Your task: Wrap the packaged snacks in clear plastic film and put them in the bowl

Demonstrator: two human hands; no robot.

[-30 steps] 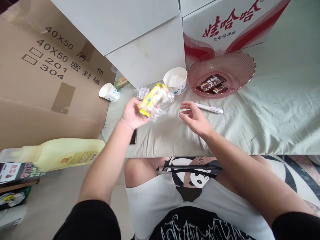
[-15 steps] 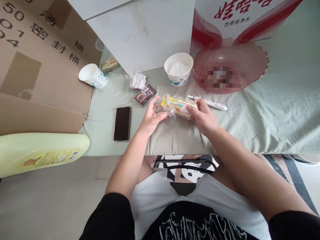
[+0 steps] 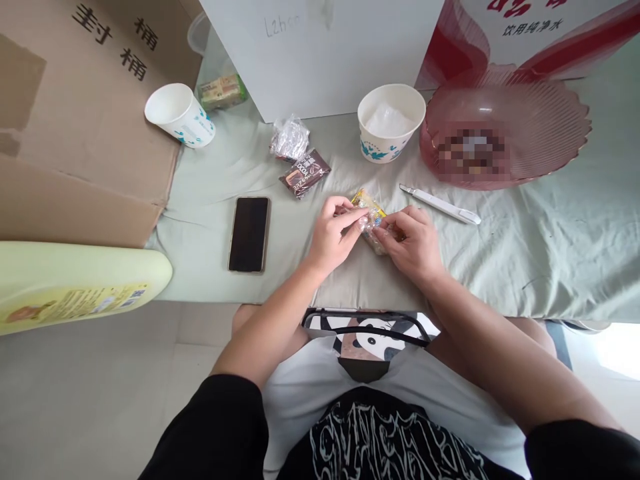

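Note:
Both my hands meet over a yellow-edged snack packet in clear crinkled plastic, low over the cloth near the table's front edge. My left hand pinches the plastic between thumb and fingers on the packet's upper face. From the other side, my right hand grips it with bent fingers. My fingers cover much of the packet, so I cannot tell whether the plastic is torn. Just beyond my right hand lies a white-handled craft knife, its blade pointing left. A brown cocoa snack packet rests beyond my left hand.
Crumpled clear plastic touches the cocoa packet. A phone lies at left. Behind stand a paper bowl with whitish plastic inside and a pink ribbed bowl. A paper cup leans by the cardboard box.
My left hand has closed from a loose, spread pose into a pinch on the plastic. The snack packet has turned from lying crosswise to slanting, and my hands are closer together. The view has shifted.

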